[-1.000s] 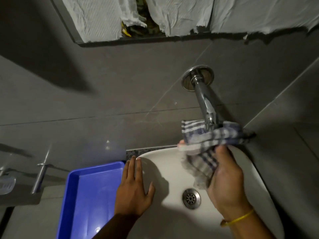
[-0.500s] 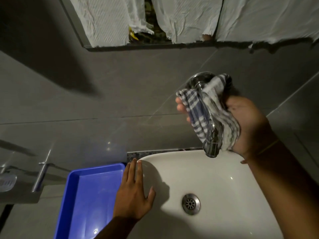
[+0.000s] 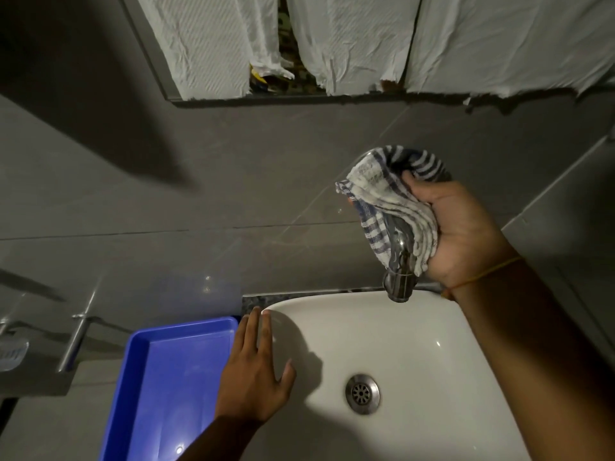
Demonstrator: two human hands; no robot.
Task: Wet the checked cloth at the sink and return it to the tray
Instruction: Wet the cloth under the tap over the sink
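The blue-and-white checked cloth [image 3: 389,201] is bunched in my right hand [image 3: 466,234], which holds it against the upper part of the chrome tap [image 3: 399,281] on the wall. The cloth hides the tap's base; only the spout end shows below it, over the white sink [image 3: 416,331]. No water stream is visible. My left hand [image 3: 256,374] lies flat with fingers spread on the sink's left rim. The blue tray [image 3: 139,377] sits left of the sink, with nothing in it.
The sink drain [image 3: 362,393] is below the spout. A mirror edge with white paper sheets [image 3: 332,44] stuck on it runs along the top. A chrome rail [image 3: 78,341] and a soap holder [image 3: 11,352] are fixed to the grey tiled wall at the left.
My right hand lifted the cloth from below the spout, over the basin, up onto the tap near the wall. My left hand stayed on the sink rim.
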